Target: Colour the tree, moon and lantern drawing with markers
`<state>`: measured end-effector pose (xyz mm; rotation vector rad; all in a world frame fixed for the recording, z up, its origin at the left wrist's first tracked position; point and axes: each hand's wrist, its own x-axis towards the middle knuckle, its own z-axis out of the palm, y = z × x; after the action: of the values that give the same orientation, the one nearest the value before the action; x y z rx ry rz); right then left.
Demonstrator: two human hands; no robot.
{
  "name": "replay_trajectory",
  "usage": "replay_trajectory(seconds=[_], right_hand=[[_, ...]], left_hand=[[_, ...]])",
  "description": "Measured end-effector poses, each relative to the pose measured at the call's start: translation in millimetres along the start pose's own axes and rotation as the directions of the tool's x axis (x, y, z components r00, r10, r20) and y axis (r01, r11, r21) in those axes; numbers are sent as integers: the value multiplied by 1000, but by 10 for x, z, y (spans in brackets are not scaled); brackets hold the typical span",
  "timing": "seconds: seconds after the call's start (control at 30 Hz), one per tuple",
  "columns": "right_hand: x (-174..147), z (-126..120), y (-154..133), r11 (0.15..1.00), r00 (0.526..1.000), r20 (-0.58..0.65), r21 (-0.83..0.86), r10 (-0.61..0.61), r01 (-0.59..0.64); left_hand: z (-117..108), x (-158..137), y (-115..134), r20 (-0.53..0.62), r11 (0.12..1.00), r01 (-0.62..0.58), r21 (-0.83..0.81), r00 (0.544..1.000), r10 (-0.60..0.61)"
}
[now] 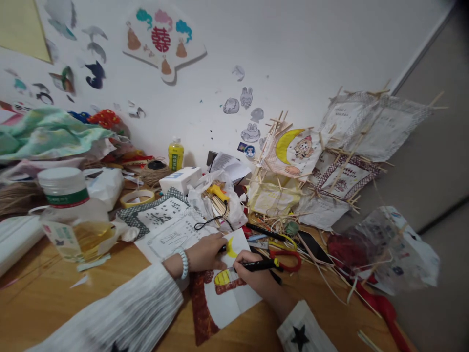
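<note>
A printed paper sheet (234, 298) with a yellow moon, a yellow and red shape and a dark red border lies on the wooden table (44, 303). My left hand (207, 253) presses flat on the sheet's upper left part; a white bead bracelet sits on that wrist. My right hand (256, 276) grips a black marker (258, 265) with its tip on the sheet near the yellow shape.
Red-handled scissors (287, 256) and a phone (314, 247) lie just right of my hands. Paper-and-stick lanterns (340, 151) pile up at the right. A plastic bottle of yellow liquid (71, 220), a tape roll (137, 198), printed sheets (164, 225) and a glue gun (219, 193) crowd the left and back.
</note>
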<state>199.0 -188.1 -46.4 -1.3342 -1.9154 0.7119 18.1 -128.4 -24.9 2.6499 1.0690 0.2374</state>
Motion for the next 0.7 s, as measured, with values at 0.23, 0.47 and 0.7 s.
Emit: replay_trajectory(seconds=[0.23, 0.47, 0.7], right_hand=[[-3, -26, -27, 1000, 1000, 6, 0, 16, -16], [4, 8, 26, 1000, 999, -22, 8, 28, -28], [-6, -9, -17, 1000, 1000, 14, -10, -5, 5]], left_hand=[[-19, 8, 15, 24, 1000, 16, -13, 1000, -15], [-4, 5, -3, 12, 1000, 3, -7, 1000, -3], [-24, -2, 29, 5, 1000, 12, 13, 1000, -12]])
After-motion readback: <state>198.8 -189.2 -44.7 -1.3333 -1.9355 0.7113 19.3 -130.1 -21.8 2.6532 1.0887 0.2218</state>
